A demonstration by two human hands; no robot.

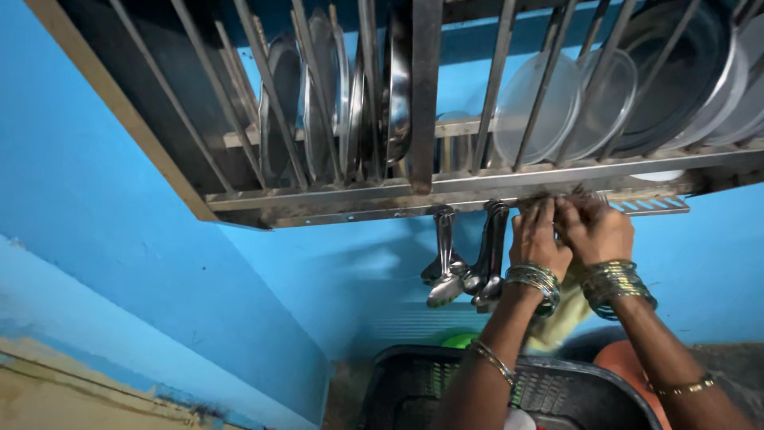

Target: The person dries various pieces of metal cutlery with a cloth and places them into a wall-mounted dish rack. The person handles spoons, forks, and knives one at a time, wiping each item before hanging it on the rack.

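Observation:
A steel dish rack (446, 187) hangs on a blue wall above me. Both my hands are raised to its lower front rail. My left hand (537, 235) and my right hand (593, 227) are side by side, fingers curled at the rail's underside where hooks sit; what they grip is hidden behind the fingers. Both wrists carry several bangles. Steel ladles and spoons (465, 275) hang from hooks just left of my left hand. A pale yellow cloth (561, 318) shows below my wrists.
Steel plates and lids (342, 95) stand upright in the rack's left half, clear plastic lids (549, 103) and larger steel plates (684, 72) on the right. A black plastic basket (414, 390) sits below, with an orange vessel (625, 362) at its right.

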